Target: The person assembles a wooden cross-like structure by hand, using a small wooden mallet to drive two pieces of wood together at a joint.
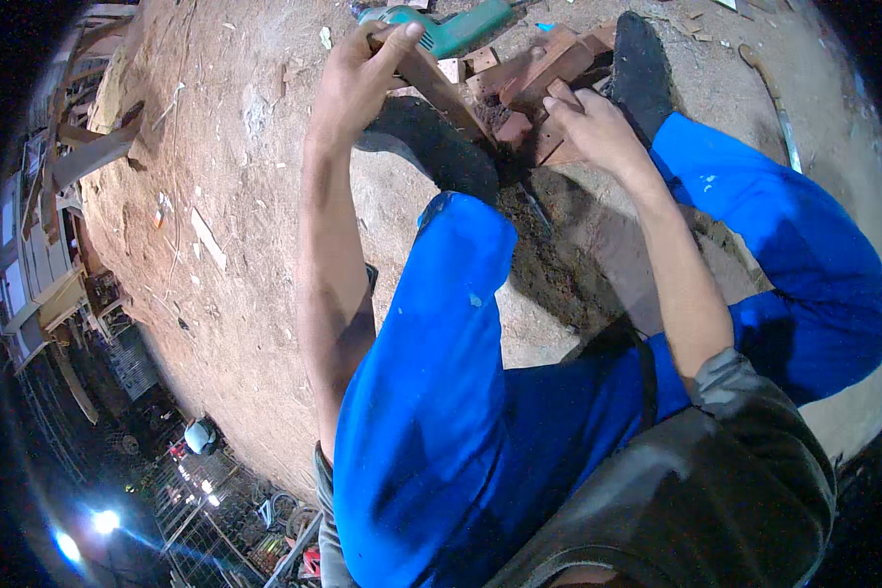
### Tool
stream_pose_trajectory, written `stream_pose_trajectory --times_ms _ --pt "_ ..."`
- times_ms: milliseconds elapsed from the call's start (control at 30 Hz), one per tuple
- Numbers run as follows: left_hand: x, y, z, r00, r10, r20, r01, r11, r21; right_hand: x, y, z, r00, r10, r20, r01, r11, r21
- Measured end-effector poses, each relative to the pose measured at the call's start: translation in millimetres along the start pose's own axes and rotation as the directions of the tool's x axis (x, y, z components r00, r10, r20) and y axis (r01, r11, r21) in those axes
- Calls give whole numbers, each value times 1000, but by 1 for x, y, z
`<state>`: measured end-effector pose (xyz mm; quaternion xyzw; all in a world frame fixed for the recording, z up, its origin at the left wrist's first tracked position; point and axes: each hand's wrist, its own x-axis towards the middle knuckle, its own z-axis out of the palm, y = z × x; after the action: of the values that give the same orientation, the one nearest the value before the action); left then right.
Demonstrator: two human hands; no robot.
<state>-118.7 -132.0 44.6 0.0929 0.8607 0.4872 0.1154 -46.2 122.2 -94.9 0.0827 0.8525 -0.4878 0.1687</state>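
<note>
I am sitting on the ground with my legs spread around a pile of reddish-brown wooden blocks (551,67). My left hand (356,83) is closed around the upper end of a dark wooden strip (446,93), which slants down toward the pile between my feet. My right hand (598,129) is at the near right side of the pile, its fingers closed on a small wooden piece (562,91). Past my left hand lies a green power tool (456,31). A thin, dark pointed tool (537,206) rests on the dark shavings (559,255) nearer to me.
My dark-covered feet (643,73) flank the pile. At the right lies a long curved tool (779,108) with a brownish handle and a pale metal end. Wood scraps (208,238) litter the ground at left. Stacked timber (93,157) and bright lamps (105,521) are farther left.
</note>
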Motion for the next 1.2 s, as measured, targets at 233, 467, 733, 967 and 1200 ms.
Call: stream_pose_trajectory --times_ms 233,467,733,967,1200 --pt "0 2 2 983 -78 -168 105 981 163 -33 -75 6 665 -625 -408 535 780 -325" --pt "9 -3 -1 975 -6 -224 50 981 189 -2 -89 69 821 -455 -345 505 861 67" --pt "-2 4 2 987 -106 -119 112 993 46 37 -63 60 916 -340 214 229 879 419" --pt "2 7 0 991 -75 -114 82 995 64 41 -69 53 885 -398 242 235 829 507" --pt "6 -3 2 992 -47 -117 64 988 144 45 -64 51 885 -386 262 202 823 531"
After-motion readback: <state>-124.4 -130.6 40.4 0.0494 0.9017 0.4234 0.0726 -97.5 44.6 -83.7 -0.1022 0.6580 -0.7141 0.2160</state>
